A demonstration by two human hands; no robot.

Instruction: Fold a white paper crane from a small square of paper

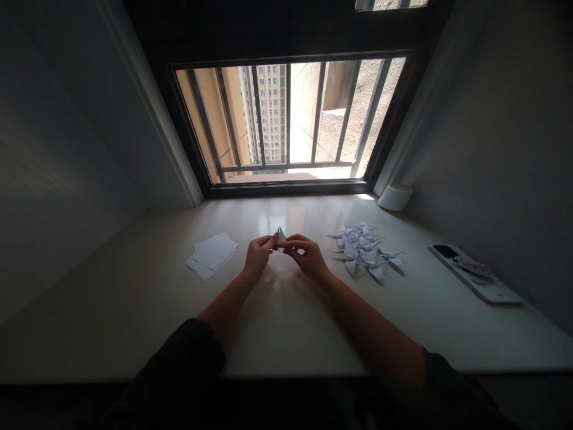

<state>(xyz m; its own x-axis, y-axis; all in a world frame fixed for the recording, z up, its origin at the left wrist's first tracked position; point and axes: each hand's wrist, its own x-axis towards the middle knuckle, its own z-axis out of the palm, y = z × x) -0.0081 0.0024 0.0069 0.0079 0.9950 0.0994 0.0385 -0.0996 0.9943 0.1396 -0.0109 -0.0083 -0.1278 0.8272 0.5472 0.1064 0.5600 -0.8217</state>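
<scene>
Between my two hands, a small folded piece of white paper (282, 234) is held up over the sill, its pointed tip upward. My left hand (258, 254) pinches it from the left with thumb and fingers. From the right, the fingers of my right hand (308, 254) close on its other side. Part of the paper is hidden behind the fingers. A pile of folded white paper cranes (360, 246) lies to the right of my right hand. Left of my left hand are several flat white paper sheets (213, 254), loosely stacked.
The pale, glossy window sill (156, 322) carries everything. At the right lies a white phone (477, 275) with a round attachment on its back. A white cylindrical object (394, 197) stands in the far right corner. Behind is a barred window (286, 119), with walls on both sides.
</scene>
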